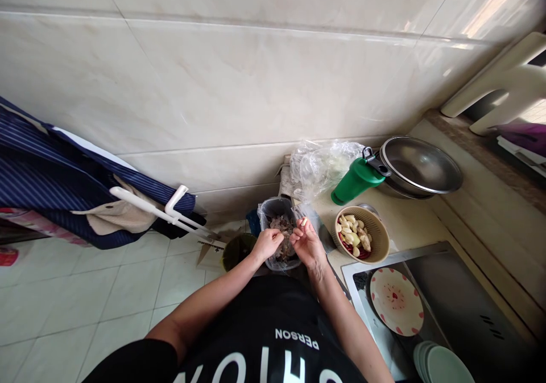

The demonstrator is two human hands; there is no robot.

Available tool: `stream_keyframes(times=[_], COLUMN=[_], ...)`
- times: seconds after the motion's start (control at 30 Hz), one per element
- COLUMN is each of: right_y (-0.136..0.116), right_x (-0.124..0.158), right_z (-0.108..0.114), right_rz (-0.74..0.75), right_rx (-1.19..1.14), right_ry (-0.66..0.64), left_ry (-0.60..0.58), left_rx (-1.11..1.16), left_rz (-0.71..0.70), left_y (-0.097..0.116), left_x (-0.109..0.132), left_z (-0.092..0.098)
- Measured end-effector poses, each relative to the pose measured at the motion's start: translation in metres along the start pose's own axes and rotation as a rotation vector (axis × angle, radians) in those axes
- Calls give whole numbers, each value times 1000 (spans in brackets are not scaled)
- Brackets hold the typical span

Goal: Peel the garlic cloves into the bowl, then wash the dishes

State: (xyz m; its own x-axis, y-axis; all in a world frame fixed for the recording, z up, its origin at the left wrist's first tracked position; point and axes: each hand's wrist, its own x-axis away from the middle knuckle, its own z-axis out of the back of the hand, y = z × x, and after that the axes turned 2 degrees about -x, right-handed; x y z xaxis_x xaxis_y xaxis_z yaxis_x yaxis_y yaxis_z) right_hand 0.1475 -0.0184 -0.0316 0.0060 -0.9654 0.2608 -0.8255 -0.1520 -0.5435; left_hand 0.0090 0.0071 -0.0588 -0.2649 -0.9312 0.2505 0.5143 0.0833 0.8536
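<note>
My right hand [309, 246] holds a pale garlic clove [303, 222] up between its fingertips. Beside it, my left hand [268, 244] is closed in a pinch; whatever its fingers hold is too small to make out. Both hands are over a bin [277, 205] lined with clear plastic, with papery scraps [281, 223] inside. To the right of my right hand, a beige basket [381, 238] on the counter contains several peeled garlic cloves [350, 226] and red pieces, probably chillies [363, 254].
A green shaker bottle [357, 181], crumpled clear plastic bags [318, 164] and metal bowls [420, 164] stand along the wall. At right is a sink [452, 292] with a patterned plate [396, 300] and stacked plates [447, 366]. A white rack handle [140, 201] and striped cloth [55, 172] are at left.
</note>
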Motion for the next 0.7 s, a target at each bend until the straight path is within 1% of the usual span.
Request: stream_keyframes(times=[0.1, 0.17, 0.23, 0.33, 0.4, 0.53, 0.7], right_y=[-3, -1, 2, 5, 5, 4, 1], right_x=[1, 2, 3, 4, 4, 3, 4], right_z=[3, 5, 7, 7, 8, 10, 9], right_rz=[-105, -151, -138, -99, -78, -42, -62], right_rx=[-42, 6, 90, 246, 345, 486, 543], right_ry=[9, 29, 37, 5, -17, -17, -31], left_ry=[31, 6, -59, -203, -269, -319, -374], left_rx=[-3, 13, 51, 119, 150, 198, 301], left_rz=[21, -1, -46, -141, -159, -146, -138], left_y=[-6, -3, 5, 19, 27, 29, 25], left_x=[-3, -3, 0, 7, 11, 16, 16], left_z=[1, 3, 6, 13, 18, 23, 23])
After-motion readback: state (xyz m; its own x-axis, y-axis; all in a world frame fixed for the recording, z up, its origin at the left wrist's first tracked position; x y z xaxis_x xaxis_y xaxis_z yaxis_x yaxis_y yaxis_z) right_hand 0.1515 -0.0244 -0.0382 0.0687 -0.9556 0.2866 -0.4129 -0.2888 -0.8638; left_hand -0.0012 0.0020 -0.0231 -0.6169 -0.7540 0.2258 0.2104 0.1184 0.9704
